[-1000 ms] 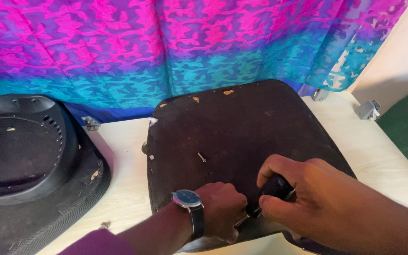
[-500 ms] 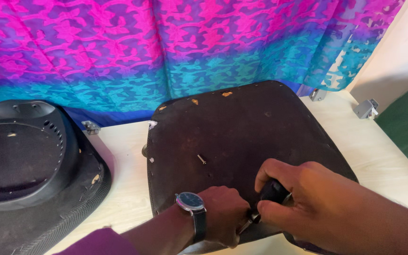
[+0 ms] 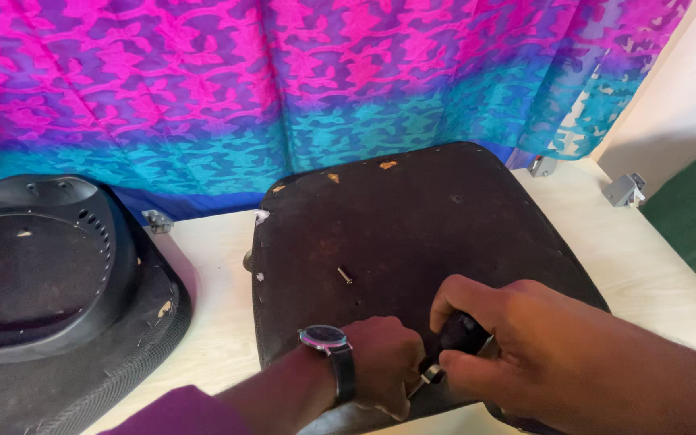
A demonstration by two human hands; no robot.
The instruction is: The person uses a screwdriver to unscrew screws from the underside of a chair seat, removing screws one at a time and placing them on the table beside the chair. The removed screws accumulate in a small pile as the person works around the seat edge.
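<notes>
Head view, nearest first: the left hand [image 3: 380, 362], wearing a wristwatch [image 3: 330, 356], is curled into a fist on the dark seat pad's [image 3: 412, 225] near edge, touching the right hand [image 3: 509, 346], which grips a black tool handle [image 3: 459, 334] with a metal tip. A loose screw [image 3: 345, 275] lies mid-pad. Farther left rests a black plastic shell [image 3: 42, 274]; behind hangs a pink-and-teal curtain [image 3: 283, 80].
</notes>
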